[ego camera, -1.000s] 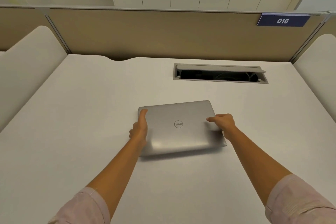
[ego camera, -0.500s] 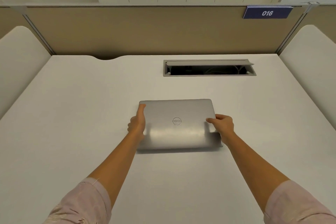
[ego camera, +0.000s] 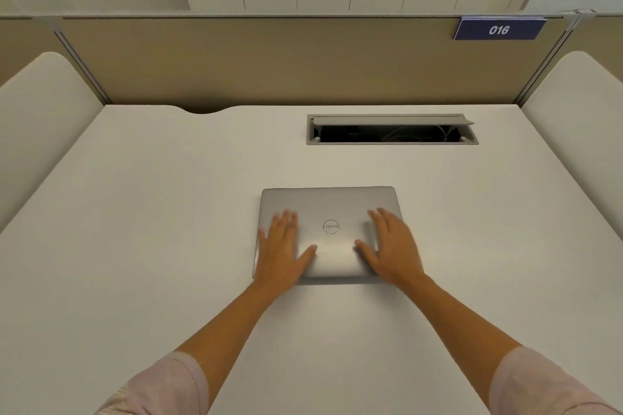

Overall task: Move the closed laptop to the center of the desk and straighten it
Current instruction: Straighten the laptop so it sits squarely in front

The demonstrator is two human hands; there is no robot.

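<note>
A closed silver laptop (ego camera: pixel 328 204) with a round logo on its lid lies flat near the middle of the white desk (ego camera: pixel 151 229), its edges square to the desk's back edge. My left hand (ego camera: pixel 281 251) rests palm down on the lid's left half, fingers spread. On the right half my right hand (ego camera: pixel 391 246) lies flat the same way. Neither hand grips the laptop's edges. The lid's near corners are hidden under my palms.
An open cable hatch (ego camera: pixel 392 130) with a raised grey flap is set into the desk behind the laptop, to the right. A beige partition (ego camera: pixel 269 61) with a blue "016" sign (ego camera: pixel 499 30) closes the back. Padded side panels (ego camera: pixel 40 118) flank the desk.
Both hands have left the laptop's side edges and now lie flat on its lid. The laptop, slightly skewed a second ago, sits square to the desk.
</note>
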